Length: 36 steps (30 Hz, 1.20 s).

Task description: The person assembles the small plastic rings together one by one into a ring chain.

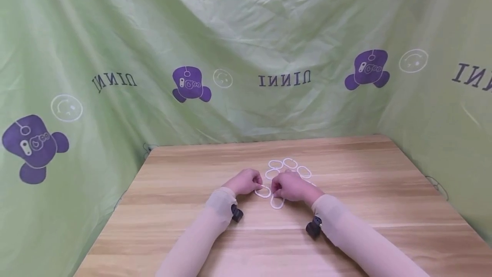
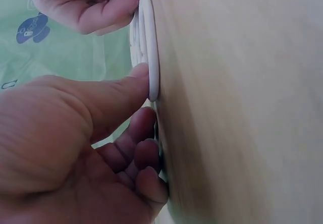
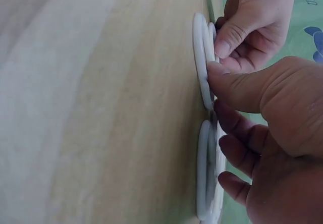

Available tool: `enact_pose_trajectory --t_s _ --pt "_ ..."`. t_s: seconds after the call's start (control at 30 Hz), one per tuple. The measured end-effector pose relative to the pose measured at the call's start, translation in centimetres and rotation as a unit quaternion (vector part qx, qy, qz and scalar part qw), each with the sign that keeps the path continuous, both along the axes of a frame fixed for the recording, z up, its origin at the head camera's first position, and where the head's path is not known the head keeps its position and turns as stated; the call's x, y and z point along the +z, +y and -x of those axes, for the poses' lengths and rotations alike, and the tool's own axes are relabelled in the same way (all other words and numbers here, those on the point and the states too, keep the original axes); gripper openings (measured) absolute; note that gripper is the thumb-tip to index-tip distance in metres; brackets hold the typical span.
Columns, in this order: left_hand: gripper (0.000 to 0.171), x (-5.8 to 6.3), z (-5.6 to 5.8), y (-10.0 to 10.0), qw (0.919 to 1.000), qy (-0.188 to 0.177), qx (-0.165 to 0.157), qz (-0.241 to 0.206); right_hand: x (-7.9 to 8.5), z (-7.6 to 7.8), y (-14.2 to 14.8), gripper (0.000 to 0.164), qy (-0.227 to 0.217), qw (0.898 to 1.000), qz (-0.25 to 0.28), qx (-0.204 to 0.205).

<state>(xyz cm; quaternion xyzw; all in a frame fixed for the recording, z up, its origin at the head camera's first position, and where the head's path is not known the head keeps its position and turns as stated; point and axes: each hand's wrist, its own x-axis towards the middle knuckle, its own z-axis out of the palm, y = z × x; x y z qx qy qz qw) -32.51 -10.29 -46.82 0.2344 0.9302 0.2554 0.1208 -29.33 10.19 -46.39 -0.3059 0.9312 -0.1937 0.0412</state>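
Note:
My left hand [image 1: 246, 181] pinches the edge of a white oval ring [image 1: 264, 197] lying on the wooden table. In the left wrist view the thumb presses the near end of that ring [image 2: 152, 57], and the other fingers curl beneath. Just to the right, my right hand [image 1: 293, 186] holds a second white oval ring [image 1: 276, 208] by its far end. The right wrist view has this ring [image 3: 200, 57] at the thumb tip, close to the left hand [image 3: 260, 24]. Part of the ring lies hidden under the right fingers.
Several more white oval rings, such as one at the back [image 1: 291, 168] and one on the right [image 1: 305, 177], lie in a cluster behind the hands. The wooden table [image 1: 184, 183] reaches a green printed curtain [image 1: 246, 114] at the back and sides.

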Motion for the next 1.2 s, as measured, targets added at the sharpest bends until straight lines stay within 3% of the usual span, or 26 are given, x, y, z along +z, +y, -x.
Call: enact_pose_trajectory --t_s 0.17,0.27,0.47,0.6,0.73,0.87,1.0,1.2 --pt "0.012 0.5 -0.9 -0.4 0.9997 0.016 -0.010 0.019 0.4 -0.3 -0.3 0.021 0.008 0.999 -0.031 0.002" --pt "0.013 0.3 -1.2 -0.6 0.9994 0.032 -0.010 0.008 0.6 -0.5 -0.3 0.019 -0.006 1.000 -0.018 -0.004" --pt "0.009 0.0 -1.6 -1.8 0.9970 0.029 0.012 -0.070 1.1 -0.1 0.6 0.009 -0.069 0.992 0.103 -0.014" --pt "0.012 0.5 -1.9 -2.4 0.9943 0.040 0.026 -0.095 1.9 0.0 1.1 0.006 -0.076 0.983 0.161 -0.039" --pt "0.013 1.3 -2.5 -2.4 0.9913 0.057 0.036 -0.113 2.3 0.0 1.1 0.010 -0.090 0.970 0.215 -0.074" --pt "0.009 1.9 -3.2 -1.8 0.9863 0.048 0.048 -0.151 2.3 0.0 0.8 0.015 -0.110 0.950 0.268 -0.116" --pt "0.007 2.1 -3.7 -1.5 0.9795 0.031 0.059 -0.190 2.2 0.0 0.3 0.017 -0.119 0.934 0.302 -0.152" --pt "0.004 2.1 -4.0 -1.2 0.9741 0.043 0.074 -0.209 2.1 -0.1 -0.1 0.016 -0.123 0.908 0.357 -0.183"
